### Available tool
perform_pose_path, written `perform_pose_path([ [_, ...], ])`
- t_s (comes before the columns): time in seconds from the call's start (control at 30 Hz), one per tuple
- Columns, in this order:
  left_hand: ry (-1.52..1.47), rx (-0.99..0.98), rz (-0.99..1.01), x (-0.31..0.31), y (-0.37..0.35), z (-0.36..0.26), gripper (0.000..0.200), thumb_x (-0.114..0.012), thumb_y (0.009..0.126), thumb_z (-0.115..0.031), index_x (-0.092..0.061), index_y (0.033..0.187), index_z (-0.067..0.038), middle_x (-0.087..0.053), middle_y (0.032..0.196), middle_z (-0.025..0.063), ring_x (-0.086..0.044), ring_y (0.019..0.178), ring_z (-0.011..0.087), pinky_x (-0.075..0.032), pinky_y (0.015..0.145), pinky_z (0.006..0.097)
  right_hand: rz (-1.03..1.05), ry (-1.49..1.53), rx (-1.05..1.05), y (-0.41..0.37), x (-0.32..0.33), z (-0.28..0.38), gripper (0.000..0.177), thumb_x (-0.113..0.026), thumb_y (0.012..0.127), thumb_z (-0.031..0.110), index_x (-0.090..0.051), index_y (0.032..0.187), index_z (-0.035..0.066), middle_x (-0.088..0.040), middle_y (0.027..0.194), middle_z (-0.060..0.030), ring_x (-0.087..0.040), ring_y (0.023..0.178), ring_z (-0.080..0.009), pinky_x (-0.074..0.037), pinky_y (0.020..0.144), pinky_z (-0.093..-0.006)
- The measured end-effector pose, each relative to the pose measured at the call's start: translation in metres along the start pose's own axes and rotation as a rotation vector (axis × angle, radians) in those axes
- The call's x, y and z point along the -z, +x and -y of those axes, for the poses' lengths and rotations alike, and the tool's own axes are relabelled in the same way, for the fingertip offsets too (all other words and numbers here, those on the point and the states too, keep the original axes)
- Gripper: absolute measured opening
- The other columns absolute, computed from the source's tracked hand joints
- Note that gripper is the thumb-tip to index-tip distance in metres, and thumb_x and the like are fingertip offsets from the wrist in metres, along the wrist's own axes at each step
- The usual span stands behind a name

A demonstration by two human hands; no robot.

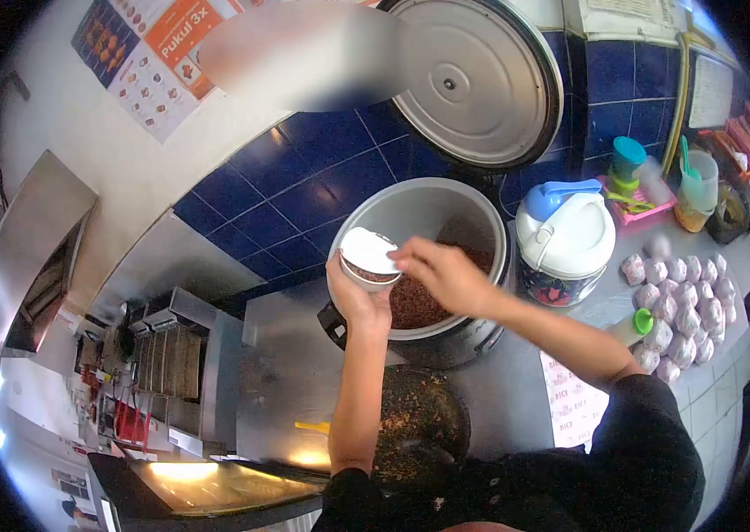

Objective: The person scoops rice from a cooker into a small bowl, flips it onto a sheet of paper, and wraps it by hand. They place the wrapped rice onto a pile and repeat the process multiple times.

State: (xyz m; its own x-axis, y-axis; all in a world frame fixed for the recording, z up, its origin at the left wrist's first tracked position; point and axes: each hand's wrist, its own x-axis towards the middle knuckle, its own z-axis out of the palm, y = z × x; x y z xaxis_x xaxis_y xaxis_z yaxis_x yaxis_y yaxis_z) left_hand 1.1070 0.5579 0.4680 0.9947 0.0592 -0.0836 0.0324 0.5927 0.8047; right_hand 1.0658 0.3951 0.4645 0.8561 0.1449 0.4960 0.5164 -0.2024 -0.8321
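Above the big rice cooker pot [366, 199], my left hand [359, 300] is closed around a small bowl [370, 278] with reddish-brown rice in it. My right hand [437, 270] grips a white rice paddle [368, 249], whose flat blade lies over the bowl's top; its handle is mostly hidden in my fingers. More reddish-brown rice [419, 303] fills the lower part of the pot, partly covered by my right forearm. The pot's round metal lid [472, 89] stands raised behind it.
Right of the pot stands a white container with a blue handle [567, 232]. Several paper-wrapped bundles [685, 306] sit farther right, near a green-capped bottle [641, 323] and printed paper sheets [570, 403]. A dark pan with brown crumbs [424, 417] is close to my body.
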Motion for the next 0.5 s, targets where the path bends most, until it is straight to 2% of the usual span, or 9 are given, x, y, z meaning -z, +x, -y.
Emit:
perform_pose_path([
  [0.03,0.003,-0.004,0.007,0.004,0.001,0.002,0.049,-0.039,0.099,-0.049,-0.055,0.130,-0.014,-0.060,0.125,0.0080,-0.061,0.115,0.0258,-0.055,0.083,0.0444,0.031,0.021,-0.022,-0.003,-0.003,0.003,0.025,-0.056,0.104,0.022,-0.065,0.116,0.001,-0.072,0.107,-0.0210,-0.069,0.105,-0.0388,-0.053,0.090,-0.0428],
  [0.13,0.038,0.066,-0.056,0.010,-0.012,0.001,0.049,-0.039,0.100,-0.048,-0.055,0.133,-0.015,-0.059,0.132,0.0076,-0.059,0.123,0.0271,-0.054,0.090,0.0502,0.066,-0.018,0.031,0.011,0.008,-0.011,0.026,-0.055,0.104,0.022,-0.064,0.118,0.002,-0.071,0.108,-0.0217,-0.069,0.105,-0.0393,-0.053,0.090,-0.0432],
  [0.17,-0.021,0.027,-0.031,0.014,-0.017,0.002,0.051,-0.040,0.099,-0.051,-0.056,0.128,-0.013,-0.061,0.123,0.0095,-0.059,0.113,0.0267,-0.053,0.081,0.0458,0.034,-0.036,0.035,0.015,0.013,-0.013,0.026,-0.055,0.104,0.022,-0.064,0.119,0.002,-0.071,0.109,-0.0222,-0.069,0.106,-0.0394,-0.053,0.090,-0.0433],
  [0.2,-0.040,0.032,-0.032,0.017,-0.028,-0.001,0.050,-0.041,0.100,-0.051,-0.057,0.128,-0.012,-0.062,0.123,0.0104,-0.061,0.112,0.0280,-0.055,0.080,0.0453,-0.041,-0.058,0.022,0.023,0.020,-0.015,0.026,-0.054,0.104,0.022,-0.064,0.118,0.003,-0.071,0.110,-0.0220,-0.068,0.104,-0.0412,-0.053,0.089,-0.0449],
  [0.23,-0.062,0.037,-0.037,0.022,-0.040,-0.004,0.050,-0.042,0.101,-0.051,-0.057,0.127,-0.011,-0.063,0.123,0.0113,-0.063,0.110,0.0292,-0.056,0.079,0.0449,-0.070,-0.157,0.037,0.029,0.028,-0.020,0.025,-0.051,0.103,0.022,-0.062,0.119,0.006,-0.072,0.105,-0.0204,-0.068,0.100,-0.0432,-0.054,0.086,-0.0482],
  [0.27,-0.109,0.032,-0.011,0.031,-0.049,-0.002,0.050,-0.043,0.101,-0.051,-0.057,0.127,-0.011,-0.064,0.122,0.0125,-0.064,0.108,0.0303,-0.057,0.078,0.0447,-0.061,-0.540,-0.006,0.030,0.033,-0.023,0.023,-0.051,0.100,0.022,-0.060,0.118,0.009,-0.072,0.097,-0.0197,-0.069,0.093,-0.0441,-0.055,0.082,-0.0510],
  [0.37,-0.236,0.040,0.060,0.058,-0.092,0.013,0.050,-0.045,0.102,-0.050,-0.059,0.128,-0.010,-0.065,0.121,0.0158,-0.068,0.104,0.0337,-0.060,0.075,0.0440,0.406,-1.158,-0.054,0.040,0.036,-0.069,0.029,-0.056,0.095,0.018,-0.061,0.123,0.011,-0.074,0.097,-0.0175,-0.072,0.089,-0.0398,-0.057,0.080,-0.0502],
  [0.43,-0.329,0.057,0.130,0.055,-0.135,0.023,0.052,-0.046,0.102,-0.051,-0.060,0.129,-0.009,-0.066,0.121,0.0180,-0.069,0.101,0.0357,-0.062,0.075,0.0436,0.914,-1.218,-0.211,0.055,0.019,-0.112,0.041,-0.061,0.089,0.012,-0.060,0.129,0.010,-0.074,0.103,-0.0192,-0.072,0.095,-0.0401,-0.058,0.080,-0.0503],
  [0.5,-0.359,0.158,0.033,0.057,-0.175,0.046,0.056,-0.047,0.101,-0.054,-0.059,0.131,-0.009,-0.066,0.122,0.0199,-0.069,0.099,0.0367,-0.063,0.077,0.0424,0.838,-1.053,-0.020,0.044,0.004,-0.140,0.049,-0.064,0.085,0.009,-0.059,0.134,0.009,-0.073,0.109,-0.0234,-0.071,0.101,-0.0416,-0.057,0.080,-0.0509],
])
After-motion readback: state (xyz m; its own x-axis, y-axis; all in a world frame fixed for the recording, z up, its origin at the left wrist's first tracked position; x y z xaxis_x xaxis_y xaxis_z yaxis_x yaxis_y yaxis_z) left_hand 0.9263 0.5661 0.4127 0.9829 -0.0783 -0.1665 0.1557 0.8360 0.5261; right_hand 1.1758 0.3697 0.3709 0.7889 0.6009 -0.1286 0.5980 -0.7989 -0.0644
